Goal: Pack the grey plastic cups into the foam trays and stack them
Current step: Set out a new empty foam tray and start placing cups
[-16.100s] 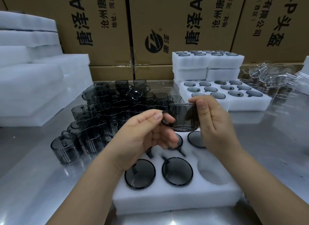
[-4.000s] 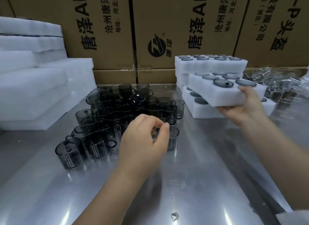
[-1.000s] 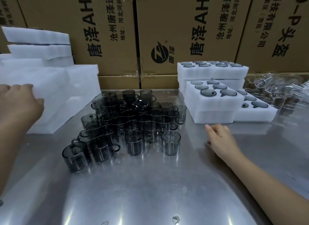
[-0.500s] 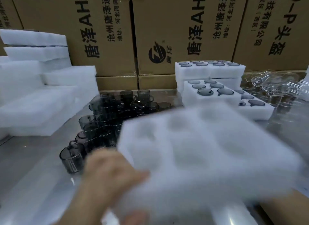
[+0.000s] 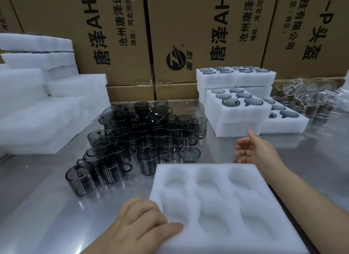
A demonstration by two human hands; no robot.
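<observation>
- Gripping the near-left corner of the empty foam tray [image 5: 217, 206] with the left hand [image 5: 143, 221]: thumb laid flat on top, other fingers curled at the edge, tips hidden.
- Holding nothing in the right hand [image 5: 258, 153]: fingers apart and loosely bent, hovering just beyond the tray's far right corner.
- Lying flat on the steel table [image 5: 47, 216], close to the body, all six pockets unfilled.
- Standing just beyond the tray's far left edge, crowded together and mostly upright: the grey cups [image 5: 151, 140], nearest ones almost touching the foam.
- Further right, packed trays [image 5: 238, 112] stacked in white blocks, cups showing in the top layers; spare foam [image 5: 37, 112] piled far left.
- Step in hand, by judgement: settling a fresh tray before filling.
- Next move, likely: picking a nearby cup with the free right hand and seating it squarely in a pocket, handle turned to suit the cut-out, while steadying the light foam against sliding.
</observation>
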